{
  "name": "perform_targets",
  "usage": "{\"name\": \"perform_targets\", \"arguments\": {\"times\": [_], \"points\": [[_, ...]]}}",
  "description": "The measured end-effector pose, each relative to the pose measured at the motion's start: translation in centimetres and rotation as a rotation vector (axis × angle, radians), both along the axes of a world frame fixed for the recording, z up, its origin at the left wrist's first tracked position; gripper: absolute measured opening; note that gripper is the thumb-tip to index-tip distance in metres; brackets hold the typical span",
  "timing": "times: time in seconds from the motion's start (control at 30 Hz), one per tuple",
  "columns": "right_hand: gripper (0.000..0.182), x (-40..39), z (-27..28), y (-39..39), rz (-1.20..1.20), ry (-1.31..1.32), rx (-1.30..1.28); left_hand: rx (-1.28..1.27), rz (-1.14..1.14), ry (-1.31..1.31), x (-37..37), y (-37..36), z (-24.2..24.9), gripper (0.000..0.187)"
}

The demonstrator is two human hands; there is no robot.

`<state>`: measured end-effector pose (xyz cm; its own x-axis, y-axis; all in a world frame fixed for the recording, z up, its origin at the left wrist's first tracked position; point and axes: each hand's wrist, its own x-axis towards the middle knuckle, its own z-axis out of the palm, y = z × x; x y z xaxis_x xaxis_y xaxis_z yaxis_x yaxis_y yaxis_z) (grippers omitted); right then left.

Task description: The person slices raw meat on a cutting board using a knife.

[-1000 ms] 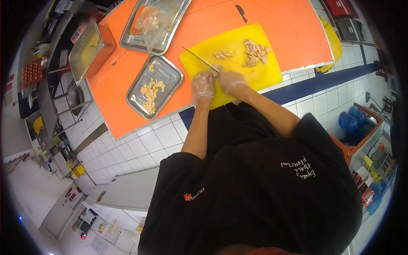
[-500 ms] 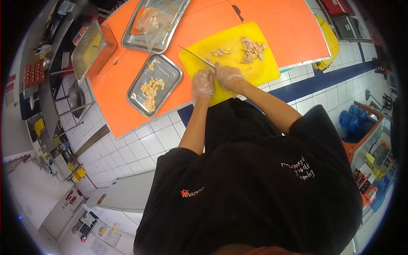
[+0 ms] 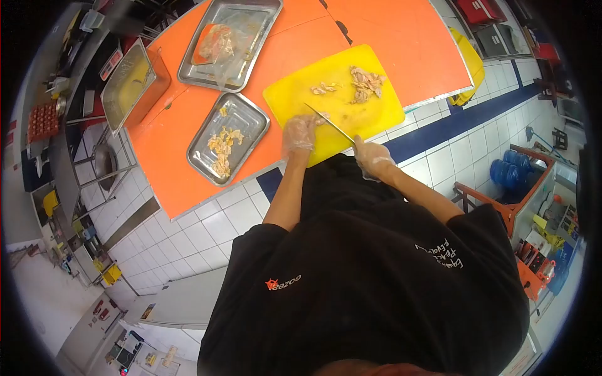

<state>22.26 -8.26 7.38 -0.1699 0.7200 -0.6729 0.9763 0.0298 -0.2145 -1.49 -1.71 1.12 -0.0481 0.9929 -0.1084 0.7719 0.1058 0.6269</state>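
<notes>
My right hand [image 3: 374, 158], in a clear plastic glove, grips a knife [image 3: 335, 127] by its handle. The blade slants up and left over the yellow cutting board [image 3: 295, 94]. At the board's left edge, my gloved left hand [image 3: 299, 134] is closed on a piece of meat [image 3: 321, 118], partly hidden by its fingers. A larger pile of cut meat [image 3: 365, 84] lies near the board's far right corner, with a smaller heap [image 3: 324, 89] to its left. Left of the board, a small metal tray [image 3: 195, 150] holds yellowish cut pieces [image 3: 222, 149].
On the orange table [image 3: 414, 56], a larger metal tray [image 3: 240, 81] holds a plastic bag [image 3: 219, 47] with orange and pale contents. A deep metal container [image 3: 135, 91] stands at the table's left edge. Blue water jugs [image 3: 508, 172] sit off to the right.
My right hand has moved right and toward my body with the knife, away from my left hand. The blade now lies closer to the left hand's meat piece. The view has shifted slightly.
</notes>
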Motion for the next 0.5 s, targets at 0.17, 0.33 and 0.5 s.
{"name": "perform_targets", "arguments": {"times": [0.17, 0.33, 0.5], "points": [[0.034, -6.1, -3.1, 7.7, 0.055, 0.137, 0.212, -0.008, -0.147, 0.026, -0.3, -0.3, 0.8, 0.028], [0.036, -6.6, -2.5, 7.7, -0.059, 0.123, 0.176, -0.129, -0.083, -0.076, -0.8, 0.7, 2.4, 0.031], [0.036, -0.8, 1.4, 0.0, -0.11, -0.018, -0.042, -0.144, 0.049, -0.139, -1.3, 1.6, 0.7, 0.038]]}}
